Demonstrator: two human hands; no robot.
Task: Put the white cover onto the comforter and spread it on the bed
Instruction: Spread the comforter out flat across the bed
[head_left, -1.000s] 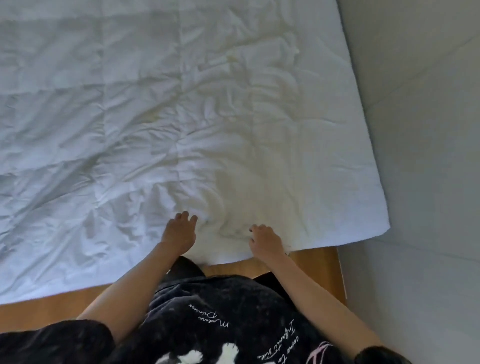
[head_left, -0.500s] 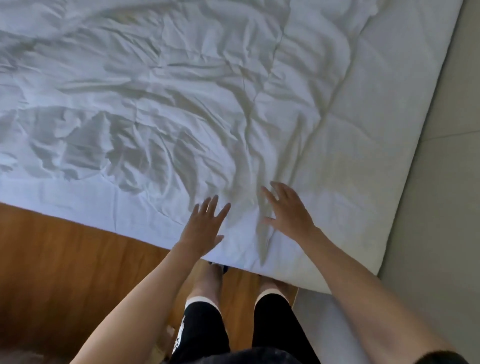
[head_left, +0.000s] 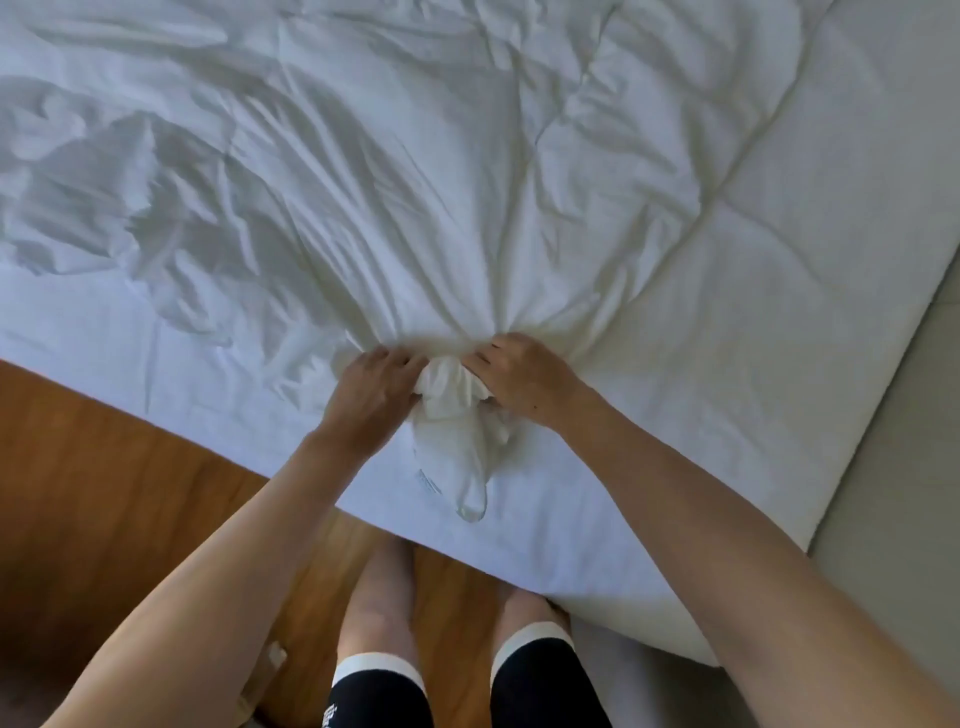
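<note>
Both hands, left hand (head_left: 375, 391) and right hand (head_left: 524, 378), are clenching a bunched wad of the white cover (head_left: 451, 395), which is lying wrinkled across the bed (head_left: 857, 364) near its edge

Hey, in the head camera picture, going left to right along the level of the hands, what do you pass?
Brown wooden floor → left hand → bunched white fabric gathered between the hands → right hand → smooth quilted white comforter → pale grey floor.
</note>
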